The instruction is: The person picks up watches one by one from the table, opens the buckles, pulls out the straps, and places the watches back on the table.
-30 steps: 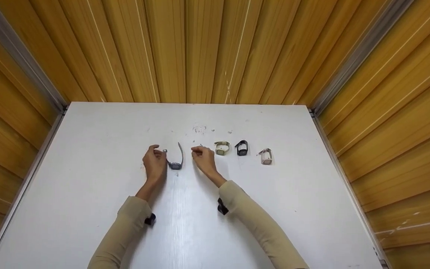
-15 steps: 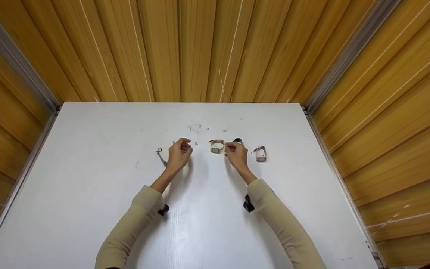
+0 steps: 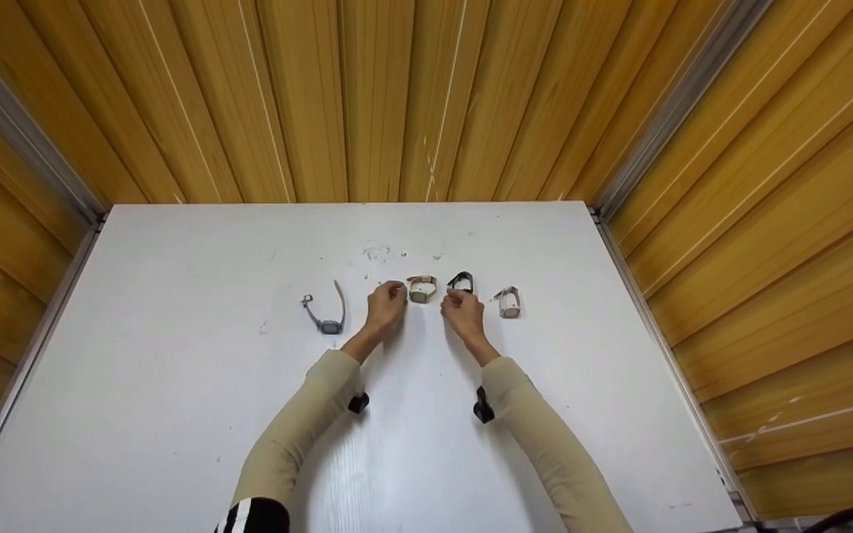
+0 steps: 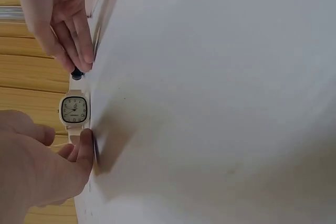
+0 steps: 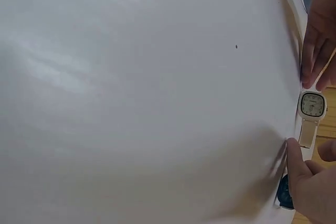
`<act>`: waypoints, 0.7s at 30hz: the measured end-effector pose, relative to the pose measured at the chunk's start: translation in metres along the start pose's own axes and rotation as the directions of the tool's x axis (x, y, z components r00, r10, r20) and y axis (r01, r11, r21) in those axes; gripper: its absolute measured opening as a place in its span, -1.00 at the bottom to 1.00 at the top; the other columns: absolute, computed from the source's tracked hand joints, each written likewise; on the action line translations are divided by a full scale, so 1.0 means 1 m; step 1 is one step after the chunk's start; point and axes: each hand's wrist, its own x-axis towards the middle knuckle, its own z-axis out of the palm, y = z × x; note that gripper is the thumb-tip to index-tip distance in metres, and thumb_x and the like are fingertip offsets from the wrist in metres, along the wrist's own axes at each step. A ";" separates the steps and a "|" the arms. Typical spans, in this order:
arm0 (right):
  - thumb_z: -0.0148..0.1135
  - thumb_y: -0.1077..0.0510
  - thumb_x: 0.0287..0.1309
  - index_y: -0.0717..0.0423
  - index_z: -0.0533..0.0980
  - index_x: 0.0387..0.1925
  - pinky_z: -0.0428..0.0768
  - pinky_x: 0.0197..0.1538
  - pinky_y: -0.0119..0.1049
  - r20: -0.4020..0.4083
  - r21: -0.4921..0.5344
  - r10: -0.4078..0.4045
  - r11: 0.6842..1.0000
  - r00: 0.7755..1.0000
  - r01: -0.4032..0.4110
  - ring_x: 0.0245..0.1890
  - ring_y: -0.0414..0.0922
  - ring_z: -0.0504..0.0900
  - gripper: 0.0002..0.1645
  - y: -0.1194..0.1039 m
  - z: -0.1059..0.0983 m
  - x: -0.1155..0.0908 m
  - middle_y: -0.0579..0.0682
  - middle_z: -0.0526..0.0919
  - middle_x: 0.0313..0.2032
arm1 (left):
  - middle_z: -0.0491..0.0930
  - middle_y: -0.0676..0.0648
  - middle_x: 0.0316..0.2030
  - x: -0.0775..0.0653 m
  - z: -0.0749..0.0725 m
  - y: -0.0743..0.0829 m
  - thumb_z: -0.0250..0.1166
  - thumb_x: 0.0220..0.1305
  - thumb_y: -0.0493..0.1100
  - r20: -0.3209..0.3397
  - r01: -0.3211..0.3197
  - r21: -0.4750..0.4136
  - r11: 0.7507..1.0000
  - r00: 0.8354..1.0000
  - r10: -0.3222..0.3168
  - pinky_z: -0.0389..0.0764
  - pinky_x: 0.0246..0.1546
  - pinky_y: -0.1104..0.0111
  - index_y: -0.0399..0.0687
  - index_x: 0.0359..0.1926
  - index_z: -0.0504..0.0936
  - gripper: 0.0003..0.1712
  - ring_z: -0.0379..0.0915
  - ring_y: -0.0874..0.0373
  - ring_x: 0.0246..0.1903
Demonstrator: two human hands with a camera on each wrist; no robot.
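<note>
A watch with a cream strap and square dial (image 3: 420, 296) stands on its side on the white table, strap looped. My left hand (image 3: 387, 305) is at its left, fingertips right at the strap in the left wrist view, where the dial (image 4: 74, 109) faces the camera. My right hand (image 3: 463, 314) is on its other side, fingers loosely bent, in front of a black watch (image 3: 460, 278) that it partly covers. In the right wrist view the cream watch (image 5: 313, 105) sits between the two hands. Neither hand grips anything.
A blue-grey watch (image 3: 330, 326) lies with its strap undone at the left. To the right stands a pale pink watch (image 3: 510, 312), strap looped. Small dark marks (image 3: 377, 254) dot the white tabletop (image 3: 212, 296). Wood-patterned walls (image 3: 367, 111) enclose its back and sides.
My left hand has left the blue-grey watch and moved right to the cream one. My right hand has moved right, past the cream watch, to the front of the black one.
</note>
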 end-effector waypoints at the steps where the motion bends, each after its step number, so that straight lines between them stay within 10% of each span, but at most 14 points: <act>1: 0.12 0.34 0.33 0.50 0.60 0.06 0.77 -0.12 -0.33 -0.001 0.018 0.000 1.000 1.000 0.000 -0.13 0.11 0.79 -0.64 0.000 0.002 0.001 0.35 0.76 -0.14 | 0.72 -0.31 -0.19 0.001 0.002 0.001 0.14 0.47 -0.25 -0.002 0.014 -0.001 1.000 1.000 -0.014 0.65 -0.03 0.17 -0.42 0.00 0.67 -0.69 0.63 -0.08 -0.16; 11: 0.12 0.36 0.38 0.50 0.63 -0.01 0.71 -0.27 -0.50 0.010 0.097 0.008 0.995 1.000 -0.009 -0.30 -0.10 0.76 -0.70 -0.004 0.014 0.001 0.37 0.77 -0.22 | 0.75 -0.22 -0.38 0.005 0.010 0.011 0.29 0.38 -0.20 -0.067 0.042 0.050 0.998 0.997 -0.039 0.64 -0.27 0.27 -0.39 -0.29 0.76 -0.72 0.62 -0.01 -0.35; 21: 0.12 0.34 0.39 0.51 0.60 0.01 0.78 -0.19 -0.37 0.035 0.221 0.083 0.971 0.996 -0.089 -0.29 -0.02 0.79 -0.69 -0.006 0.014 -0.004 0.38 0.74 -0.17 | 0.75 -0.18 -0.47 0.002 0.003 0.012 0.37 0.24 -0.28 0.019 0.216 -0.084 0.973 0.976 -0.215 0.48 -0.51 0.55 -0.40 -0.27 0.76 -0.82 0.51 0.23 -0.54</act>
